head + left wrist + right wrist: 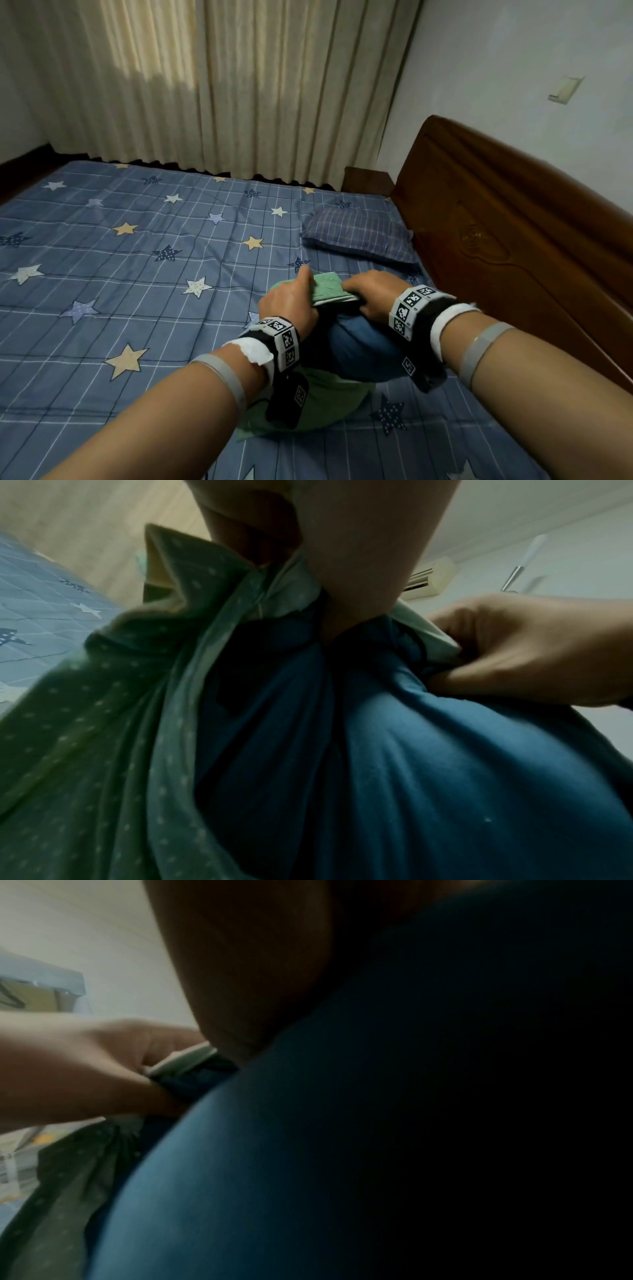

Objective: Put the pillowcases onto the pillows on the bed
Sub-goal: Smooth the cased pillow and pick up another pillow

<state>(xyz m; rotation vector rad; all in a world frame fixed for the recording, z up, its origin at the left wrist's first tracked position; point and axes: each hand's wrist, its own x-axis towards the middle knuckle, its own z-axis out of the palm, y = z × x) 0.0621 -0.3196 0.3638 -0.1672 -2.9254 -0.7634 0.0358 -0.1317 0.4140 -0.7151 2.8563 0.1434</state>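
Observation:
A blue pillow (363,349) stands on end on the bed, partly inside a green dotted pillowcase (329,289). My left hand (291,301) grips the pillowcase's open edge at the top left of the pillow. My right hand (373,291) grips the same edge on the right, fingers curled over it. The left wrist view has the green pillowcase (103,723) bunched beside the blue pillow (428,750), with the right hand (531,647) pinching the hem. The right wrist view is mostly dark blue pillow (308,1150), with the left hand (85,1069) holding the hem. The pillowcase's lower part (325,404) lies under the pillow.
A second pillow in a purple plaid case (359,234) lies near the wooden headboard (513,222) at the right. The bed (120,274) has a blue checked sheet with stars. Beige curtains (205,85) hang behind the bed. A nightstand (368,180) stands in the corner.

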